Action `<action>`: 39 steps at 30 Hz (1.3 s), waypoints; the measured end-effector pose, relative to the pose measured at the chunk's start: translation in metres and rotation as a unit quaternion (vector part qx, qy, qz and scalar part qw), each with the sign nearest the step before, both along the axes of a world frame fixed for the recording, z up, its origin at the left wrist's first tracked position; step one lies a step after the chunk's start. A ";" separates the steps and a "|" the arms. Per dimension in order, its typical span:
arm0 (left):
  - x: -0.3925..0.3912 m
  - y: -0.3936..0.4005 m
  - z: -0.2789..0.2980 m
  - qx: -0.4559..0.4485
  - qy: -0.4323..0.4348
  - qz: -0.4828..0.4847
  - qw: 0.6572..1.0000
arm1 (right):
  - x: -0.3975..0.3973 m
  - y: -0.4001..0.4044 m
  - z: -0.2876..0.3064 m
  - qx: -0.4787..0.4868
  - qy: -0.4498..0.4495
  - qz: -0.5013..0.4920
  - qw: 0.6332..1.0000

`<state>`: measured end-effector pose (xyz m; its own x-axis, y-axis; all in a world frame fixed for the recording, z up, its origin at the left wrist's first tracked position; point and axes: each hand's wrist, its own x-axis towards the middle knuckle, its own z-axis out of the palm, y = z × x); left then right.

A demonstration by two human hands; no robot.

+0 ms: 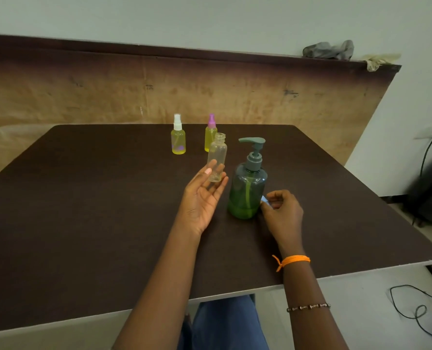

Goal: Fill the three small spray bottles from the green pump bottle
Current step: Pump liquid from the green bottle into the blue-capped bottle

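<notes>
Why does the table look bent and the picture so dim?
Head view: the wide-angle lens bows the table edges; dim, greenish room light mutes colours. The empty bottle in the left hand stays sharp; the right hand looks slightly soft.

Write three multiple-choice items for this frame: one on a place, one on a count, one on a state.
1. Where does the green pump bottle stand?
A. Between the two hands
B. At the far table edge
C. On the floor

2. How many small bottles hold yellow liquid?
A. None
B. Two
C. Three

3. What state is the clear bottle in the left hand in?
A. Capped and full
B. Lying on the table
C. Uncapped and empty

Key: 1 A, it stands beside the right hand; 2 B, the white-capped bottle and the purple-capped bottle are yellow; 3 C, its neck is open and nothing tints it.
</notes>
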<state>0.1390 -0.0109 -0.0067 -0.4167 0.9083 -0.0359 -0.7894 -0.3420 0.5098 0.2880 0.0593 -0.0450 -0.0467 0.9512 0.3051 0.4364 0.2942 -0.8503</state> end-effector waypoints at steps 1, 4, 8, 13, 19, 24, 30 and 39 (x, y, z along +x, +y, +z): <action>0.000 -0.001 0.000 0.001 0.002 0.000 1.000 | 0.000 0.000 0.001 -0.006 0.008 -0.001 1.000; 0.001 -0.001 -0.001 0.002 0.008 -0.003 1.000 | 0.001 0.000 0.002 -0.009 0.011 0.001 1.000; 0.002 -0.002 0.000 0.003 0.012 -0.005 1.000 | 0.000 0.000 0.005 -0.017 0.016 0.016 1.000; 0.002 -0.004 0.001 0.004 0.013 -0.010 1.000 | 0.000 0.000 0.007 -0.033 0.023 0.023 0.999; 0.002 -0.005 0.001 0.005 0.015 -0.013 1.000 | 0.001 0.000 0.007 -0.027 0.036 0.012 0.999; 0.002 -0.006 0.002 0.009 0.011 -0.018 1.000 | 0.002 -0.002 0.010 -0.022 0.070 -0.006 0.997; 0.003 -0.005 0.003 0.008 0.011 -0.021 1.000 | 0.000 -0.008 0.046 0.086 0.096 -0.003 0.992; 0.001 -0.007 0.004 0.018 -0.005 -0.014 1.000 | 0.010 0.011 0.089 0.255 0.005 -0.009 0.967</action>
<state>0.1402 -0.0182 -0.0023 -0.3900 0.9208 -0.0082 -0.8046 -0.3365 0.4894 0.2984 0.0702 0.0444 -0.0266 0.6782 0.7344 0.4379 0.6683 -0.6014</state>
